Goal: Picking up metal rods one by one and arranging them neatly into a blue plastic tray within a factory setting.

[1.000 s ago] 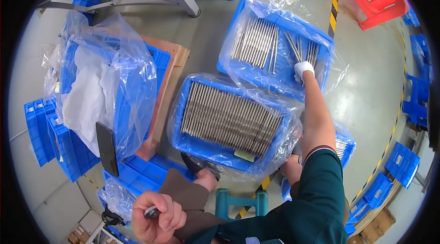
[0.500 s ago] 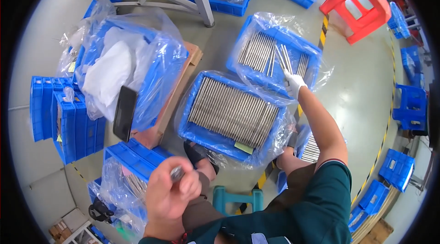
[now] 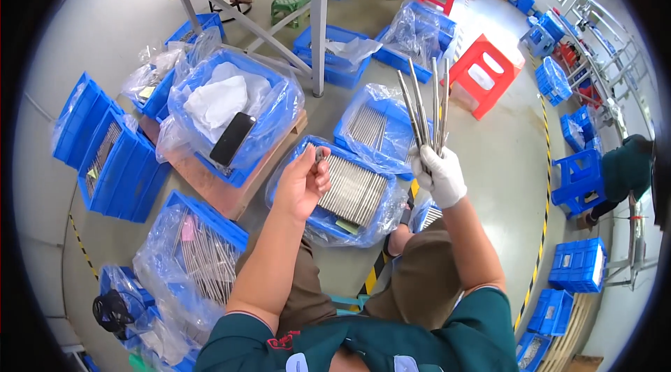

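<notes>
My right hand, in a white glove, is closed around several slim metal rods. They fan out upward from the fist. My bare left hand is raised to its left, pinching a small grey metal piece with a round end; the fingers partly cover it. Below both hands lies a plastic-lined blue bin with a row of metal rods side by side. Just beyond it, a second lined blue bin holds more such rods.
On a wooden pallet at left, a lined bin carries white sheets and a black phone. Loose rods fill a bin nearer me. A red stool stands far right; a table leg rises behind.
My right hand has lifted the rods up out of the far bin. My left hand has moved forward and right with the small metal piece. The view has tilted up.
</notes>
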### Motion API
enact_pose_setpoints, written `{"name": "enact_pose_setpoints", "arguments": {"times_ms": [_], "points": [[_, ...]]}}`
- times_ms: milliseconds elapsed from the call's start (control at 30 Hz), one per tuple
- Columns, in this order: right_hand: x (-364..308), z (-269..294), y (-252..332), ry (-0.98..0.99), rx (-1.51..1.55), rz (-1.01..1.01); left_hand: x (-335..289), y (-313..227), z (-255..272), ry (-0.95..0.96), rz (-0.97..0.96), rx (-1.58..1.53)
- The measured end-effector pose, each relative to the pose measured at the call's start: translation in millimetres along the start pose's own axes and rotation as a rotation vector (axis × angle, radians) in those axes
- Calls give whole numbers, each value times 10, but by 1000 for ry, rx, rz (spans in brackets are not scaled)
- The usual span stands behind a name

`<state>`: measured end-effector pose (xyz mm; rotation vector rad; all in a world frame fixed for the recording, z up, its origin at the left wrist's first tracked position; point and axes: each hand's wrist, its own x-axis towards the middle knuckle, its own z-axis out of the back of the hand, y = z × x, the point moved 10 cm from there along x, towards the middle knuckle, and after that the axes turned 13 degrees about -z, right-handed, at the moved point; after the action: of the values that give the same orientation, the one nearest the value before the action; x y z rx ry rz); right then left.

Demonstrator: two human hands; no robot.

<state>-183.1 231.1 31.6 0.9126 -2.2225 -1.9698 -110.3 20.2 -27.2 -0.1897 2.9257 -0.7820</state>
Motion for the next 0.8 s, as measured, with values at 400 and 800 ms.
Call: {"name": "enact_pose_setpoints", "arguments": {"times_ms": [400, 800], "points": [[-153, -244, -771, 95, 379, -222, 21, 44, 136, -26, -63, 83], [-373, -201, -379, -143, 98, 32, -148, -130, -187, 81, -140, 160]]}}
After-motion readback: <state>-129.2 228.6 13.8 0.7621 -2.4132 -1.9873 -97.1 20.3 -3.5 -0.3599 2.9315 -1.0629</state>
